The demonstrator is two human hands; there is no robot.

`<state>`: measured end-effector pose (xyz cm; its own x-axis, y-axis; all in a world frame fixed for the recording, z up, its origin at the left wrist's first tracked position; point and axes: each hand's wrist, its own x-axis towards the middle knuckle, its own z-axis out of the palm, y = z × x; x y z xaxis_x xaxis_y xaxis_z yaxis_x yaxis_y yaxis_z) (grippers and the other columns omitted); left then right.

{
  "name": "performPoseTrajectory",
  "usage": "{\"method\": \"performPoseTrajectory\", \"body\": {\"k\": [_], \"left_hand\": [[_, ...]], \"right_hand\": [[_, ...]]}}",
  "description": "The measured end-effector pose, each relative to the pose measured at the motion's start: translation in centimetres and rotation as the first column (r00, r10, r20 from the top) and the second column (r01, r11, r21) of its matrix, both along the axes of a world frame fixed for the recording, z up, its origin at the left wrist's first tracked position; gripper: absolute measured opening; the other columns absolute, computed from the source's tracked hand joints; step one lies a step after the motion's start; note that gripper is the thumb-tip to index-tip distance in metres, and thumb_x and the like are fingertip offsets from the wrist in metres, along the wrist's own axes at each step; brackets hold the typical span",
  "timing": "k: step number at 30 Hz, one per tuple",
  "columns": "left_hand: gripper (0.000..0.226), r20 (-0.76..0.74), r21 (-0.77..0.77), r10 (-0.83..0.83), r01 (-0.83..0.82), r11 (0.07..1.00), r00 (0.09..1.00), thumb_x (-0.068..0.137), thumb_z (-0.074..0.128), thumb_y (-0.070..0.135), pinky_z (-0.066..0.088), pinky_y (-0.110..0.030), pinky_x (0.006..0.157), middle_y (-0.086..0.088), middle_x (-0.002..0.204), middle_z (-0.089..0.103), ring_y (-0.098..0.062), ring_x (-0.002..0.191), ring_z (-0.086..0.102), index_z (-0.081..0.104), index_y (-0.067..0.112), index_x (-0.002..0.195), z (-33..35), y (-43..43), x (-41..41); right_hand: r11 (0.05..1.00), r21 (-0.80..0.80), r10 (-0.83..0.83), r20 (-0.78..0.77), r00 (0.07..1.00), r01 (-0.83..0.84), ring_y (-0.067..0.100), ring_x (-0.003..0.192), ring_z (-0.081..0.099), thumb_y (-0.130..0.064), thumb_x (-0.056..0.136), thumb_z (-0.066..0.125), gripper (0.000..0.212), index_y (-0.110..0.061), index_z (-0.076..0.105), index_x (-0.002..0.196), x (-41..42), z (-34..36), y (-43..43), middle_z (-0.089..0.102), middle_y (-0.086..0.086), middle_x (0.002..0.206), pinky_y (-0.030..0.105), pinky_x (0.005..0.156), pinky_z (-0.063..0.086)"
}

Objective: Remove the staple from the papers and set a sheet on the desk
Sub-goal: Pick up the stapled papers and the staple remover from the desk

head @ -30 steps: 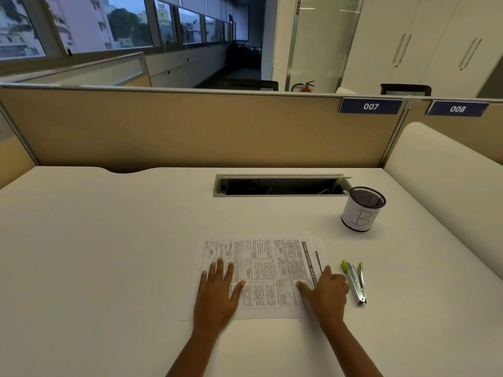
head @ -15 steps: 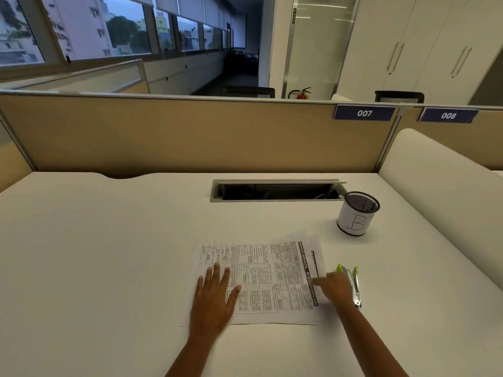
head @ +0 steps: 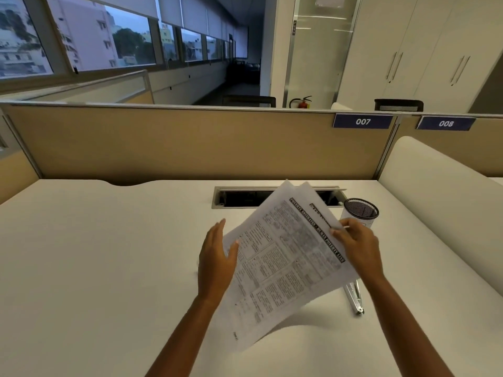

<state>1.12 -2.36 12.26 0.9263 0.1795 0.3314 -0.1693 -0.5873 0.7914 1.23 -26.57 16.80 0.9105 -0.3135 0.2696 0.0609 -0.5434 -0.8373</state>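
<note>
Lifted off the worktop (head: 109, 268) now, printed papers (head: 283, 257) tilt mid-frame; right hand (head: 359, 248) pinches them, left hand (head: 216, 259) open beside.

White papers (head: 283, 257) with black print; black mesh cup (head: 361, 208)

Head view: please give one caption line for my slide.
Right hand lifts printed white papers off white desk, open left hand alongside.
</note>
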Motion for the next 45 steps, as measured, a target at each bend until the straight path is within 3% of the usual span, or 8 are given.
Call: {"method": "performPoseTrajectory", "body": {"k": [7,11,16,26,32,36,40,45], "left_hand": [[0.061,-0.218,-0.237,0.104,-0.156,0.959,0.97,0.085,0.055,0.029,0.043,-0.049,0.098,-0.017,0.14,0.041,-0.035,0.125,0.043,0.027,0.015,0.138,1.4,2.7,1.0],[0.031,-0.325,-0.412,0.013,-0.154,0.898,0.946,0.085,0.057,0.021,0.05,-0.047,0.089,-0.019,0.113,0.06,-0.037,0.105,0.057,0.052,0.006,0.112,-0.5,3.4,0.3],[0.031,-0.235,-0.103,0.256,-0.286,0.953,0.938,0.085,0.055,0.013,0.046,-0.039,0.087,-0.022,0.121,0.054,-0.036,0.108,0.055,0.053,0.007,0.115,0.4,3.5,-0.6],[0.027,0.123,-0.34,-0.22,0.249,0.907,0.968,0.08,0.063,0.025,0.052,-0.025,0.072,-0.002,0.097,0.062,-0.015,0.089,0.059,0.058,0.013,0.104,11.8,-1.8,0.1],[0.005,0.147,-0.594,-0.211,0.257,0.762,0.966,0.079,0.062,0.015,0.058,-0.025,0.058,-0.006,0.079,0.065,-0.02,0.072,0.065,0.059,0.013,0.077,13.0,-1.9,1.0],[0.008,0.162,-0.694,-0.171,0.235,0.681,0.972,0.083,0.057,0.011,0.055,-0.016,0.05,0.004,0.069,0.068,-0.004,0.056,0.067,0.062,0.013,0.077,12.7,-1.1,1.1],[0.012,0.15,-0.715,-0.181,0.233,0.659,0.972,0.086,0.054,0.014,0.057,-0.019,0.058,0.007,0.072,0.069,-0.006,0.064,0.066,0.063,0.017,0.08,12.6,-0.4,1.2],[0.016,0.141,-0.718,-0.261,0.28,0.637,0.955,0.089,0.047,0.017,0.055,-0.029,0.072,0.001,0.086,0.066,-0.01,0.074,0.064,0.063,0.019,0.085,12.7,-0.3,1.1]], "right_hand": [[0.998,0.055,0.009,0.169,0.985,-0.018,-0.003,0.051,0.058,-0.016,0.085,0.059,0.019,-0.024,0.059,0.068,-0.2,4.7,-1.8,0.065,-0.009,0.059,0.011,0.051,0.042],[0.997,0.069,0.03,0.144,0.989,-0.04,-0.003,0.048,0.057,-0.017,0.085,0.059,0.023,-0.028,0.059,0.064,-0.3,5.4,-2.5,0.067,-0.012,0.056,0.007,0.047,0.04],[0.998,-0.034,0.057,0.112,0.992,-0.054,0.022,0.063,0.058,-0.019,0.085,0.059,0.01,-0.019,0.062,0.076,-0.3,6.2,-1.9,0.066,0.011,0.074,0.027,0.06,0.042],[0.926,-0.299,0.249,0.034,0.968,-0.228,0.024,0.07,0.064,-0.022,0.086,0.057,0.013,-0.014,0.065,0.082,-0.5,9.7,1.3,0.071,0.009,0.08,0.038,0.066,0.051],[0.909,-0.406,0.205,0.239,0.949,-0.094,0.025,0.084,0.065,-0.022,0.084,0.06,0.016,-0.011,0.067,0.093,-0.8,10.9,2.5,0.071,0.011,0.096,0.052,0.077,0.053],[0.956,-0.247,-0.037,0.435,0.9,0.158,0.031,0.12,0.048,-0.027,0.084,0.061,0.048,-0.009,0.049,0.127,-1.0,9.9,2.0,0.051,0.018,0.131,0.054,0.101,0.038],[0.992,0.123,-0.037,0.158,0.987,0.017,0.029,0.135,0.033,-0.032,0.082,0.062,0.078,-0.014,0.018,0.144,-0.9,8.8,1.8,0.031,0.017,0.148,0.044,0.106,0.033],[0.923,0.371,0.118,-0.02,0.993,-0.102,0.028,0.129,0.041,-0.033,0.082,0.06,0.078,-0.014,0.018,0.144,-0.2,7.2,1.9,0.042,0.015,0.143,0.039,0.096,0.036]]}}
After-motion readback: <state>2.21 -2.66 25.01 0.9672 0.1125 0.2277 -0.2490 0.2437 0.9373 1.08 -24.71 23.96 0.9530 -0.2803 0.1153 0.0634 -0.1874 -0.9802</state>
